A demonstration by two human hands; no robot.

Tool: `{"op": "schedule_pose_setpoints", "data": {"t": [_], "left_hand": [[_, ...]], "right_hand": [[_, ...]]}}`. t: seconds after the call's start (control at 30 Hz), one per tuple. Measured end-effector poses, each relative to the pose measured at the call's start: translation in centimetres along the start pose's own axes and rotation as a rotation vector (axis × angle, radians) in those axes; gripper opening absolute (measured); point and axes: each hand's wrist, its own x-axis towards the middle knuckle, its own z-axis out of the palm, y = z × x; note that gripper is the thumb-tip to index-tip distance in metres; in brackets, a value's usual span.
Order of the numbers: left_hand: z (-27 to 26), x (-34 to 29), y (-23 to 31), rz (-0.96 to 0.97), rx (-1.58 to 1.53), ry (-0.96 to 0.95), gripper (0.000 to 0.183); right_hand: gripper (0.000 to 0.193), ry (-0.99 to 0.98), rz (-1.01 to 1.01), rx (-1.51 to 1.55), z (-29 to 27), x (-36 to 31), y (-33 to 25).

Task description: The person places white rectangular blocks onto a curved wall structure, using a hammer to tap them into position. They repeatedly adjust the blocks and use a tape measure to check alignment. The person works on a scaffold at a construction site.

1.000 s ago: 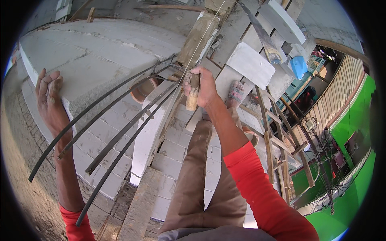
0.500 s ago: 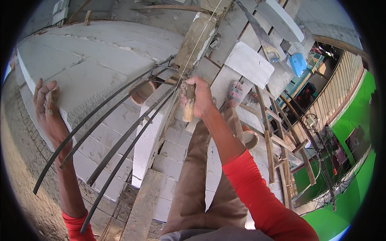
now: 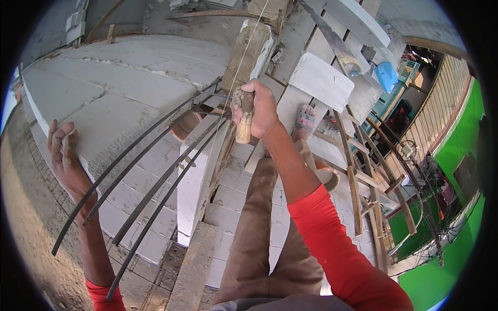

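Observation:
My right hand [image 3: 262,106] is closed round the muddy wooden handle [image 3: 243,132] of a tool. The working end is hidden, so its kind cannot be told. Just beyond this hand is a narrow block [image 3: 249,49] smeared with wet mortar, and a thin taut string [image 3: 254,31] passes over it. My left hand [image 3: 65,150] rests at the near left corner of a grey block wall [image 3: 119,111], fingers loosely bent and holding nothing. Several dark steel rebars [image 3: 155,184] jut between my arms toward me.
A hand saw [image 3: 332,44] and a white block [image 3: 321,80] lie at the upper right, near a blue plastic bag [image 3: 385,78]. A wooden ladder-like frame [image 3: 368,179] leans at the right. One sandalled foot [image 3: 305,118] stands beyond my right forearm. A plank [image 3: 192,264] runs below the rebars.
My right hand, with the wooden handle, has moved slightly up and away. My left hand sits a little lower in the picture, its fingers bent somewhat more. The view has shifted slightly.

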Motion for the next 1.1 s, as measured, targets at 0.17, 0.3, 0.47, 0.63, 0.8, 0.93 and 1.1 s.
{"op": "schedule_pose_setpoints", "data": {"t": [0.17, 0.3, 0.47, 0.63, 0.8, 0.93, 1.1], "left_hand": [[0.1, -0.1, 0.5, 0.029, 0.02, 0.005, 0.031], [-0.3, 0.3, 0.7, -0.011, 0.101, 0.042, 0.029], [-0.1, 0.3, 0.6, -0.007, -0.003, 0.017, 0.023], [0.3, 0.3, 1.3, -0.022, -0.029, 0.02, 0.022], [-0.2, 0.2, 0.2, 0.069, 0.024, -0.005, 0.023], [-0.3, -0.1, -0.3, 0.1, 0.091, -0.016, 0.025], [-0.3, 0.2, 0.0, 0.138, 0.236, -0.026, 0.027]], "right_hand": [[0.02, 0.012, 0.03, -0.003, -1.2, -0.6, 0.5], [0.021, 0.104, 0.182, -0.126, -1.2, 0.2, 1.5], [0.023, -0.013, 0.166, -0.049, -0.8, 0.6, 1.2], [0.024, -0.067, 0.212, 0.085, -1.7, 0.6, 1.8], [0.023, -0.032, 0.31, 0.105, -3.4, -2.1, 2.7], [0.023, -0.095, 0.326, 0.083, -3.3, -2.4, 1.7], [0.023, -0.132, 0.337, 0.052, -3.7, -2.8, 0.8]]}}
